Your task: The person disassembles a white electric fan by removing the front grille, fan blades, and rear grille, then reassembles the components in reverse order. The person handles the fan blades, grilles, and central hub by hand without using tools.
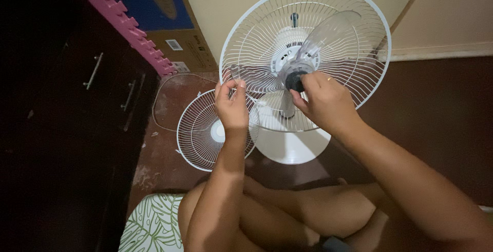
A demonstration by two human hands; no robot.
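Dark reddish-brown floor (pixel 441 118) fills the lower frame, meeting a cream wall (pixel 226 0) at the top. At centre stands a white fan whose rear wire grille (pixel 354 67) rings a clear plastic blade (pixel 328 33). At centre the right hand (pixel 326 103) has its fingers (pixel 308 82) closed around the dark cap (pixel 294 81) at the blade hub. Left of it, the left hand (pixel 231 107) pinches the tip of a blade vane against the grille rim. Behind the left hand, a loose front grille (pixel 197 131) lies on the floor. A dark cabinet (pixel 77 108) occupies the left, with a cardboard box (pixel 169 21) at upper left.
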